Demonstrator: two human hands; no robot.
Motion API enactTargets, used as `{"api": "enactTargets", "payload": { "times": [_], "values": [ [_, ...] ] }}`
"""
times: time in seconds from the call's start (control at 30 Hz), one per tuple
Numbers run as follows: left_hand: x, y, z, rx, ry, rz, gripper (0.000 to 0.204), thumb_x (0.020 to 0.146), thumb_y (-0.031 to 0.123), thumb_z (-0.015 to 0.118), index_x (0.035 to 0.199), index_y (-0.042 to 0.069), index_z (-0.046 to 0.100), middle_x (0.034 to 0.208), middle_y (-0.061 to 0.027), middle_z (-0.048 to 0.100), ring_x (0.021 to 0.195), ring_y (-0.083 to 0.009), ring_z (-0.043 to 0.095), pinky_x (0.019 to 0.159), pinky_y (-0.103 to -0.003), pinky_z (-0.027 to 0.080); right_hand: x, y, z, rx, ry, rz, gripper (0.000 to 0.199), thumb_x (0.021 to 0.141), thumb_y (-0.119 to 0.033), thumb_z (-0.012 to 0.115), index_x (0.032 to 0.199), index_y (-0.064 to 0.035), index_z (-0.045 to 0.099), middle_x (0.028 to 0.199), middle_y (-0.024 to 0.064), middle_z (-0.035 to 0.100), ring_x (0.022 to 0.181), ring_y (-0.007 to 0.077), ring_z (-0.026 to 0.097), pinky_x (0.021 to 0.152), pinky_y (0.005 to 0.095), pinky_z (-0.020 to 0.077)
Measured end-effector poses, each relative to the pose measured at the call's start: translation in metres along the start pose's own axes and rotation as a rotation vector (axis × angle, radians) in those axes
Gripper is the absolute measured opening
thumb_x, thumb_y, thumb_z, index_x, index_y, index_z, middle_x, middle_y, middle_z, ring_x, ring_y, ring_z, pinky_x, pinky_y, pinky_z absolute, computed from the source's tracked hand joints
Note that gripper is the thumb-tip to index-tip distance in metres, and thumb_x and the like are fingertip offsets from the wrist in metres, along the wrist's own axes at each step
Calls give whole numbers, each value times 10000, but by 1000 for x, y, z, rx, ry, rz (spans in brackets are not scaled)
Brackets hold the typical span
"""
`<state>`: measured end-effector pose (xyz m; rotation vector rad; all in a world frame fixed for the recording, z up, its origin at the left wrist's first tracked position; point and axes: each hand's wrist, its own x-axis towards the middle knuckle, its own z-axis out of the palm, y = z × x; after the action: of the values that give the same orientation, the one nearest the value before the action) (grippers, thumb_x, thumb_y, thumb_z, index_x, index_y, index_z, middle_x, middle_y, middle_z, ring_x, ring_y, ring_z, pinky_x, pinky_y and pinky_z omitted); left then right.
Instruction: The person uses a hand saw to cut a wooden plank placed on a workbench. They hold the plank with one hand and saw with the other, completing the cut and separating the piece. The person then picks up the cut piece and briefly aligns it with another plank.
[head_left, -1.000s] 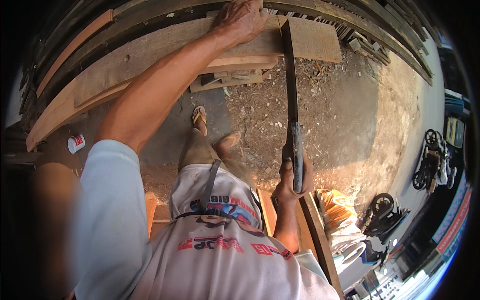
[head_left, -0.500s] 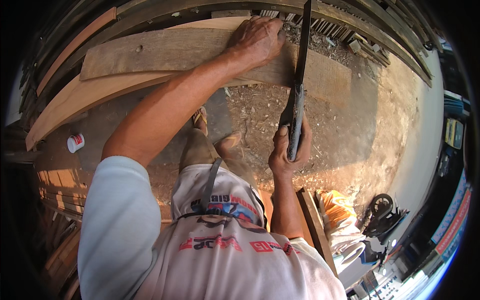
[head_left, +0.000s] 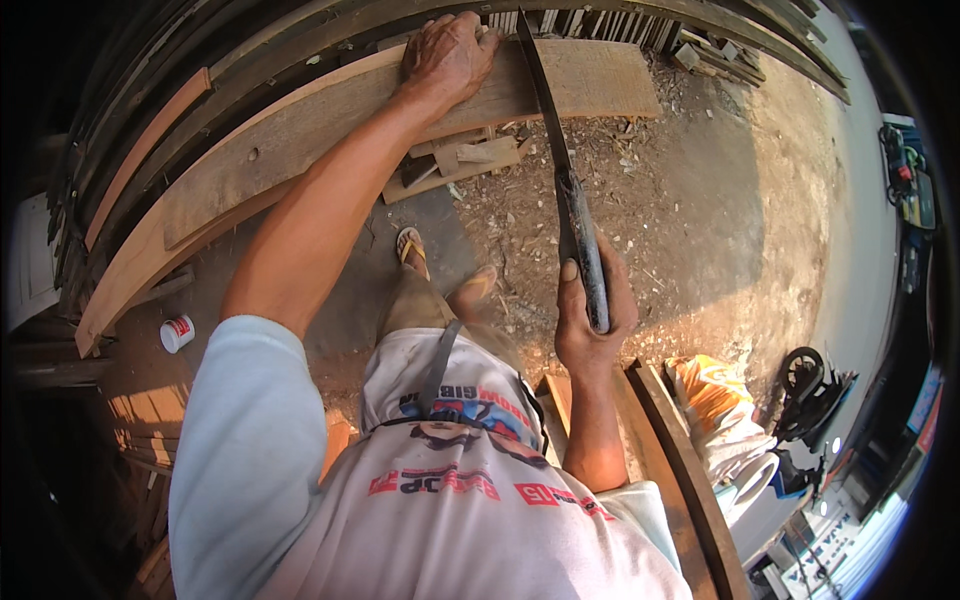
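Note:
A handsaw [head_left: 547,105] lies across a wide weathered wooden plank [head_left: 330,122], its dark blade pointing away and tilted a little left. My right hand [head_left: 597,310] is closed round the saw's worn dark handle, on the near side of the plank. My left hand [head_left: 447,62] presses on the plank just left of the blade, fingers curled toward the far edge; the fingertips are partly hidden. Under the plank a lighter board [head_left: 125,270] sticks out at the left. Whether the teeth have cut into the wood cannot be made out.
Long timbers [head_left: 690,22] run along the far side. Offcuts [head_left: 465,160] sit below the plank, near my sandalled feet [head_left: 412,247]. A white tub [head_left: 177,333] stands at the left. Lower right are upright boards [head_left: 685,470], an orange-and-white sack [head_left: 715,390] and a motorcycle [head_left: 803,385].
The saw has swung from leaning slightly right to leaning left across the plank. My left hand stays on the plank. The whole view has shifted, with the plank now higher in the picture.

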<state>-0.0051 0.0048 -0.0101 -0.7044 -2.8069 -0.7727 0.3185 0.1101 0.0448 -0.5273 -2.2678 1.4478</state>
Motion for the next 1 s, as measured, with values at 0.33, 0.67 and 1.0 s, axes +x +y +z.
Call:
{"api": "enactTargets", "payload": {
  "times": [0.33, 0.67, 1.0],
  "values": [
    [0, 6, 2, -22, 20, 39, 432, 1052, 420, 596, 1032, -9, 643, 1023, -240, 684, 1002, -443, 667, 879, -550, 511, 65, -3, 38, 76, 41, -22, 359, 984, -85, 711, 1328, 7, 668, 1045, 115, 755, 877, 124, 676, 804, 290, 549],
    [3, 12, -13, -98, -84, -24, 394, 1029, 375, 609, 1020, -17, 654, 1056, -247, 700, 1059, -423, 669, 936, -549, 517, 58, -1, 39, 22, 10, 40, 329, 1025, -99, 676, 1322, 40, 648, 1058, 127, 745, 899, 127, 677, 826, 271, 539],
    [-3, 10, 13, -80, 14, -50, 399, 1046, 363, 565, 1094, -21, 661, 1104, -253, 693, 1105, -397, 660, 1011, -532, 489, -18, 7, 5, 55, 104, -63, 358, 1073, -260, 657, 1267, 40, 653, 786, -2, 618, 602, 46, 491, 543, 225, 361]
  ]
}}
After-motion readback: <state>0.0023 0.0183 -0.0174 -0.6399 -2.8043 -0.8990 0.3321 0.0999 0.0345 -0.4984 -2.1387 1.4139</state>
